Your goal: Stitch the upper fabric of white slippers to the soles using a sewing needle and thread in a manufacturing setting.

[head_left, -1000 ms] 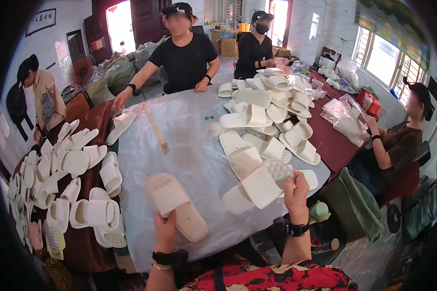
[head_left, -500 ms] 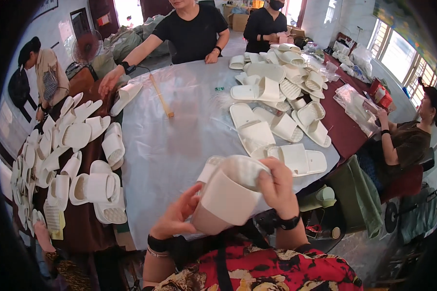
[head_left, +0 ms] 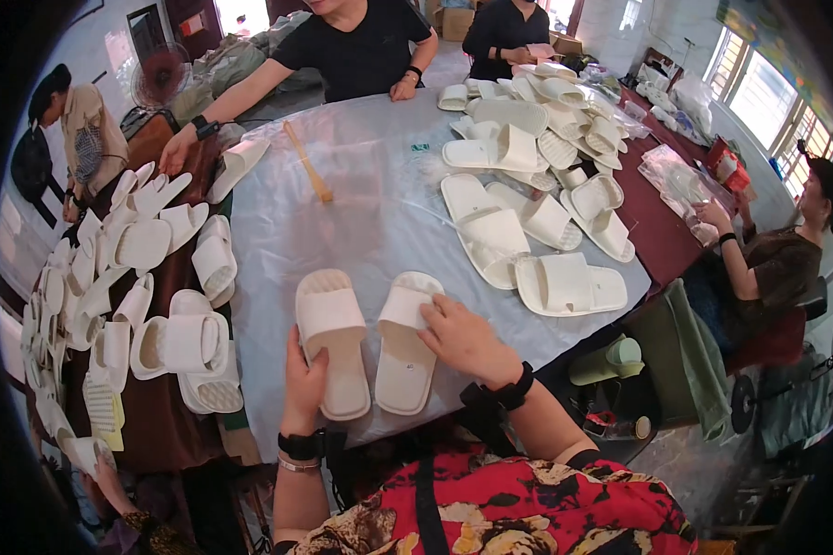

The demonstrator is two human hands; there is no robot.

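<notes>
Two cream-coloured slide slippers stand side by side at the near edge of the table, their toe ends pointing away from me. My left hand grips the outer edge of the left slipper, the thumb over its rim beside the footbed. On the right slipper, my right hand holds the outer side at the strap, with the fingertips on the strap. The undersides of both slippers are hidden.
Piles of similar slippers lie on the right of the plastic-covered table and on a dark red surface at left. A yellowish strip lies on the plastic. Several co-workers surround me; one reaches toward the left pile. A green bottle is at right.
One slipper was raised and tilted between both my hands; now two lie side by side, one hand at each. My hands have moved apart. The co-worker's reaching hand has shifted left.
</notes>
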